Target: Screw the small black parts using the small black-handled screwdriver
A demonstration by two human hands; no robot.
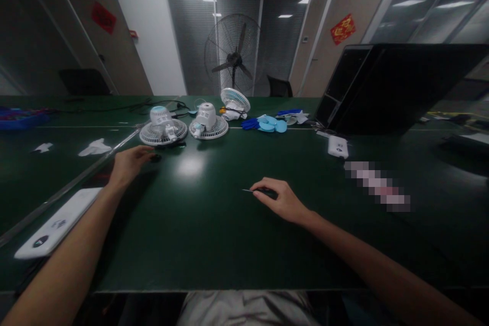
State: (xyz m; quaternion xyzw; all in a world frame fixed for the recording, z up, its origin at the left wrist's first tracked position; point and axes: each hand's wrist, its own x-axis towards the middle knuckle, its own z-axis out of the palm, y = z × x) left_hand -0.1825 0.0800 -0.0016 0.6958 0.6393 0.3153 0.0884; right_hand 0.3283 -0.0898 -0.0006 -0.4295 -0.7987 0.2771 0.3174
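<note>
R hand (280, 198), low over the green table (214, 244) right of centre, has thumb & fingers pinched round a dark-handled tool (271, 193), prob. a screwdriver, w/ its thin metal tip pointing left over bare tabletop. L hand (132, 163) is stretched farther fwd., fingers bent narrow at a small dark object (155, 158); can't tell if it's gripped or only touched. Just beyond, toward the table's far side, sit three small white fans: left fan (159, 115) and middle fan (207, 116) lie grille-down, and the rear fan (235, 98) is tilted behind them. Light-blue blades (272, 124) lie to their right. A long white device (63, 219) lies nearer the body, far left. Step in hand looks like prep, i.e. tool ready in one hand, small item at the other; no contact btwn tool & item yet. Next move prob. calls for a secure L pinch on that dark item, w/ the tool kept steady.
</note>
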